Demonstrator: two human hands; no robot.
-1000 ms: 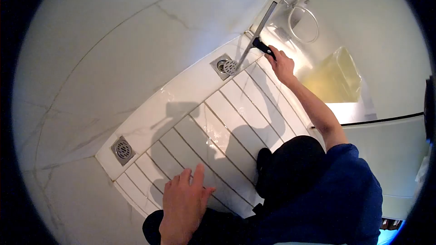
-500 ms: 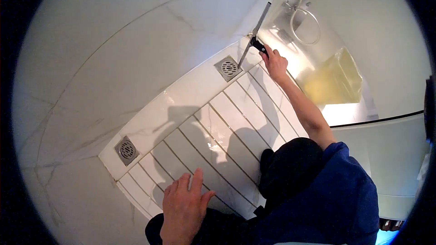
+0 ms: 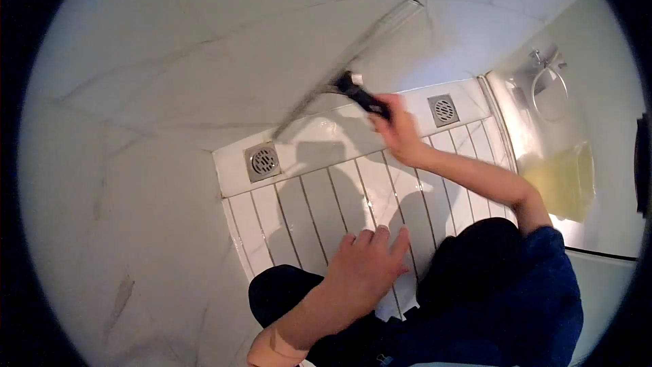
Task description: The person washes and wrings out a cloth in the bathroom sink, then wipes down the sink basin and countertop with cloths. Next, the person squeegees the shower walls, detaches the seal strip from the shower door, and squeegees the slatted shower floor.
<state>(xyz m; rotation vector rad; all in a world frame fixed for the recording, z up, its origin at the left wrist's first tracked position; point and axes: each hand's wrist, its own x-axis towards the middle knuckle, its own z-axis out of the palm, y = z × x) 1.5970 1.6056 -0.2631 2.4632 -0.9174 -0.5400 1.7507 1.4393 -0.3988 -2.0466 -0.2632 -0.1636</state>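
My right hand [image 3: 399, 132] is wrapped round the black handle of a squeegee [image 3: 348, 88]. The squeegee's long blade is slanted, one end high against the marbled wall [image 3: 183, 88] and the lower end close to a floor drain [image 3: 263, 161]; it is slightly blurred, and I cannot tell whether it touches the wall. Lower down, my left hand [image 3: 370, 261] hovers above my lap with its fingers stretched out and nothing in them.
White slatted floor tiles [image 3: 316, 214] with dark grooves lie below. A second drain [image 3: 443, 110] sits in the ledge to the right. Beyond a glass panel are a yellowish translucent bag [image 3: 564, 180] and a looped white hose [image 3: 533, 92]. My dark-clothed knees [image 3: 278, 299] are close by.
My view has turned left. My right hand has carried the squeegee from the far-right drain leftward and up along the wall. The left hand stays open, now farther right in view.
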